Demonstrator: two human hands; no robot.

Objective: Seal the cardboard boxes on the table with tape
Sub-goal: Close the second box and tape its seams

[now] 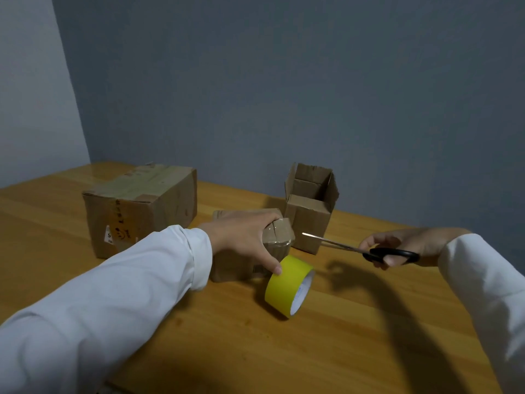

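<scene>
Our left hand (244, 234) lies with spread fingers over the small brown cardboard box (279, 237), thumb touching the yellow tape roll (288, 285). Our right hand (409, 243) grips black-handled scissors (349, 247), blades parted, near the open-topped cardboard box (309, 223).

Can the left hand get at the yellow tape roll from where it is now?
Probably yes. The left hand rests on the small box, its thumb tip at the tape roll, which stands on edge with nothing between. The scissors in the right hand are off to the side.

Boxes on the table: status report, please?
Left hand rests on small box, thumb touching yellow tape roll. Right hand grips scissors. Rear box open. Nothing blocking.
</scene>
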